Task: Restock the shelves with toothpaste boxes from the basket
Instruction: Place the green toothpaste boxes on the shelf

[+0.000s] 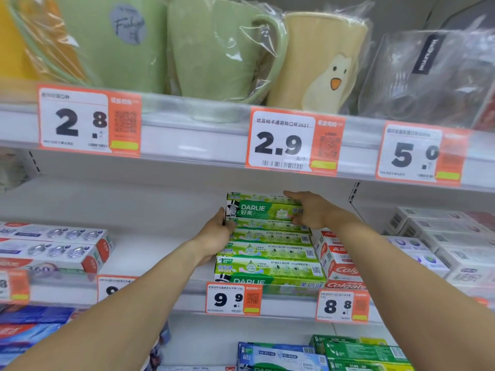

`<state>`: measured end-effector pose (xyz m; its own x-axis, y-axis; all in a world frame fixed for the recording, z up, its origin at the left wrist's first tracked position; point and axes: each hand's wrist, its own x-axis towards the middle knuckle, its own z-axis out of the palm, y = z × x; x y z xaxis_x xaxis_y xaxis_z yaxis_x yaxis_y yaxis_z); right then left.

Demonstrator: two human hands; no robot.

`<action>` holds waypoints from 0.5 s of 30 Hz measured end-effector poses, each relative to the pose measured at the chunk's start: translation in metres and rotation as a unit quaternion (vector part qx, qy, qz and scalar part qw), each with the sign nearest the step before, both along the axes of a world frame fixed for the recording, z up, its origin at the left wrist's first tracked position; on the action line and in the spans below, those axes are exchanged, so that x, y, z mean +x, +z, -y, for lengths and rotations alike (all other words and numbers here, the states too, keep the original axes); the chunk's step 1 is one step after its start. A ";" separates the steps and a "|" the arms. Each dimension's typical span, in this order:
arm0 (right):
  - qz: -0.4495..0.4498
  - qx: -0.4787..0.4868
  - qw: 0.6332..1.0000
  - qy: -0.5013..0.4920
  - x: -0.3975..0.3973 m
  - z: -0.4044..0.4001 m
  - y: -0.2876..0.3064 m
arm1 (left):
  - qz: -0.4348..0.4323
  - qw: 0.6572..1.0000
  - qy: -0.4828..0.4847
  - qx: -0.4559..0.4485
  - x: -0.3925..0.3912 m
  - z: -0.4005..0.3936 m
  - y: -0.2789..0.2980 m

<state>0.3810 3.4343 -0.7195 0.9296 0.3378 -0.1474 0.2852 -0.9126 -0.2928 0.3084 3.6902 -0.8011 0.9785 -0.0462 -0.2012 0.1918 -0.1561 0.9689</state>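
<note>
Gripping top Darlie box (263,208) ends.

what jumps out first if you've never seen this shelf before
Two bare arms reach into the middle shelf, where the left hand and right hand grip the ends of a green Darlie toothpaste box on top of a stack of the same boxes. Big orange price tags run along the shelf edges, the 2.9 tag nearest the centre. Above it stands a wrapped cream duck cup beside green cups.
</note>
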 end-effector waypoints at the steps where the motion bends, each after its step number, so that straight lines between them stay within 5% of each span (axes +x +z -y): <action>1: 0.004 -0.004 1.000 0.000 -0.002 -0.001 0.000 | 0.000 1.000 -0.007 0.009 -0.001 0.000 0.001; 15: -0.005 0.012 1.000 -0.012 -0.008 -0.005 0.002 | -0.003 0.997 0.008 0.077 -0.011 0.011 0.011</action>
